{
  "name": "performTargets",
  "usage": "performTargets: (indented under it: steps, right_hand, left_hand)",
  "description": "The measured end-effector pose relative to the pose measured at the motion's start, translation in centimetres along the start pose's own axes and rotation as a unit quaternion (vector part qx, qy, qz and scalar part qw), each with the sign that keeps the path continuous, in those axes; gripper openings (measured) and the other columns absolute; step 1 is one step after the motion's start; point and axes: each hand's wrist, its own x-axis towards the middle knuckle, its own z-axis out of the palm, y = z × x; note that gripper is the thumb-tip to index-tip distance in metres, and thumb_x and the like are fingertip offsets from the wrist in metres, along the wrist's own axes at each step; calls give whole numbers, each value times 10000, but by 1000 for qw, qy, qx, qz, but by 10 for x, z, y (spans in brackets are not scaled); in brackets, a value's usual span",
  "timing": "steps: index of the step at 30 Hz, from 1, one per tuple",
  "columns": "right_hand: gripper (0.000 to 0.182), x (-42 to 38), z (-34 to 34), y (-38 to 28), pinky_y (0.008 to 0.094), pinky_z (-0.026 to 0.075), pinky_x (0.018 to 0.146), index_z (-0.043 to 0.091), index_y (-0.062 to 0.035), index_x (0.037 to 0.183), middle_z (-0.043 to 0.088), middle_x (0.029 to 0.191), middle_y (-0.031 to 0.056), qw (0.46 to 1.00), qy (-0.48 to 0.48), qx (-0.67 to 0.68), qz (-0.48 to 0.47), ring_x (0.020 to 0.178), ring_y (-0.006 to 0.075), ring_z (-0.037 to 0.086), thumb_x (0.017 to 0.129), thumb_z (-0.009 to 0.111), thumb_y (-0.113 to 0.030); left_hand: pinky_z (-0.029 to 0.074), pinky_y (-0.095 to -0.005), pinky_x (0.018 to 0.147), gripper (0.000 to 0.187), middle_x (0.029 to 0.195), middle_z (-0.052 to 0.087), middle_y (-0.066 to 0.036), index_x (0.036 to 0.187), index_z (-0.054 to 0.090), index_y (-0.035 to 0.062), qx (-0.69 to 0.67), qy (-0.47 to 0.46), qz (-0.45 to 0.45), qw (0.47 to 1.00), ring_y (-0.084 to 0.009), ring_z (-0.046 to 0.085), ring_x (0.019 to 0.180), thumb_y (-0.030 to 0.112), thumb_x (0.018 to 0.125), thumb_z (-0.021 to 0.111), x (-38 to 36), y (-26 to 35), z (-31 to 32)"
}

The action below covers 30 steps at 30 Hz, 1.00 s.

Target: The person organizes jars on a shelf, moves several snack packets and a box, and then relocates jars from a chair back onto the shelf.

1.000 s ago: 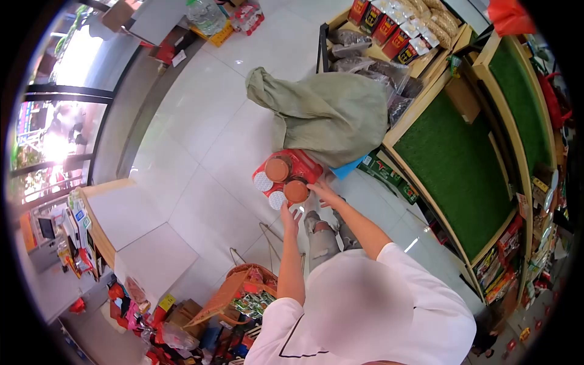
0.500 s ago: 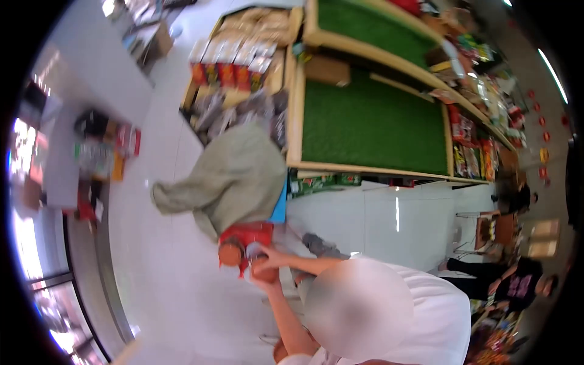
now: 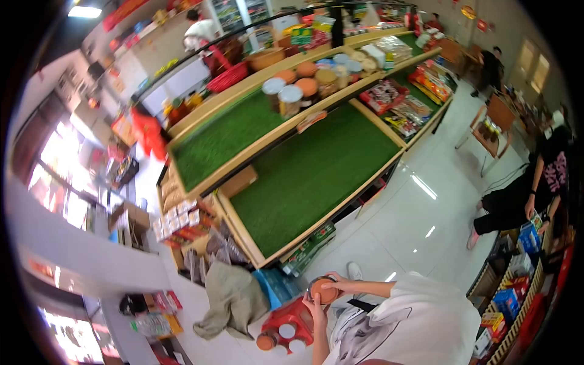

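A jar with an orange-brown lid [image 3: 324, 292] is held between both my hands, lid facing the camera. My left hand [image 3: 316, 310] is closed around its lower left side, and my right hand [image 3: 336, 283] grips the other side. Just below them on the floor, a red plastic container [image 3: 299, 312] bears another orange-lidded jar [image 3: 266, 341] and jars with whitish lids [image 3: 286, 330]. Beside it, a grey-green cloth garment [image 3: 228, 298] lies draped against a blue box [image 3: 275, 288].
Ahead stands a wooden display stand with green-lined shelves [image 3: 316, 173]. Several lidded jars [image 3: 290, 99] line its upper tier, and packaged snacks [image 3: 386, 94] lie farther along. A person in black [image 3: 535, 182] is at the right, near baskets of boxed goods [image 3: 508, 301].
My hands have lifted the jar away from the red container. The view has turned and tilted, bringing the shelf's jars and the person at right into clearer view.
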Motion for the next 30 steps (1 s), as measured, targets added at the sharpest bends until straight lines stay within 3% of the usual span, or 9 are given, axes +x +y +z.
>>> performTargets:
  steps: [5,6,10,17,18,21,22,27,30]
  right_hand:
    - [791,-38,-101,-26,437,540,840,244,-209,1390,367,1363,156,985,97,102,-101,1196,300,483,803,731,-418]
    - [799,-48,-118,-32,435,540,840,238,-203,1393,366,1363,160,980,94,130,-116,1194,304,485,803,732,-415]
    - [823,-80,-169,-49,427,538,839,215,-187,1406,365,1360,168,955,127,211,-166,1184,317,497,804,728,-415]
    - [864,-114,-210,-80,438,529,854,173,-186,1431,375,1338,175,910,167,284,-253,1171,328,510,808,710,-450]
    - [853,-119,-210,-92,446,509,891,168,-190,1435,382,1336,177,910,172,282,-250,1196,322,490,819,702,-442]
    - [829,-115,-212,-127,446,485,931,175,-193,1433,372,1355,178,915,185,222,-283,1236,316,454,830,690,-435]
    - [822,-113,-209,-141,445,480,938,178,-193,1435,366,1363,179,916,179,207,-292,1255,314,435,834,686,-433]
    - [823,-99,-179,-245,449,472,942,173,-185,1451,334,1405,179,919,174,111,-337,1328,302,350,846,670,-436]
    - [816,-64,-154,-309,407,340,1069,151,-127,1477,278,1457,184,893,152,36,-423,1372,283,282,883,630,-416]
  left_hand:
    - [497,-494,860,820,1426,274,-134,1430,183,212,121,-125,-1,985,-327,404,1249,432,828,695,42,13,119]
    - [483,-498,880,812,1481,240,-93,1435,163,198,142,-162,-11,977,-309,360,1304,477,847,649,46,17,143]
    - [479,-471,895,761,1475,256,-115,1459,170,178,199,-201,5,959,-295,388,1286,482,894,578,52,25,225]
    - [470,-368,935,700,1436,320,-148,1468,212,107,222,-307,60,924,-269,421,1254,390,933,564,70,40,303]
    - [386,-353,1018,677,1438,323,-156,1464,220,64,220,-311,80,921,-259,390,1275,375,948,529,74,43,311]
    - [291,-374,1078,660,1444,313,-162,1460,224,34,204,-316,183,908,-267,347,1301,362,957,498,89,59,326]
    - [247,-389,1098,690,1457,285,-179,1458,183,9,232,-317,263,881,-273,329,1307,366,952,487,97,70,330]
    - [227,-411,1114,843,1462,235,-199,1457,94,4,178,-290,337,878,-299,293,1332,407,890,570,103,162,351]
    - [220,-416,1124,915,1464,235,-190,1458,118,3,183,-233,406,865,-308,278,1345,406,833,651,122,226,351]
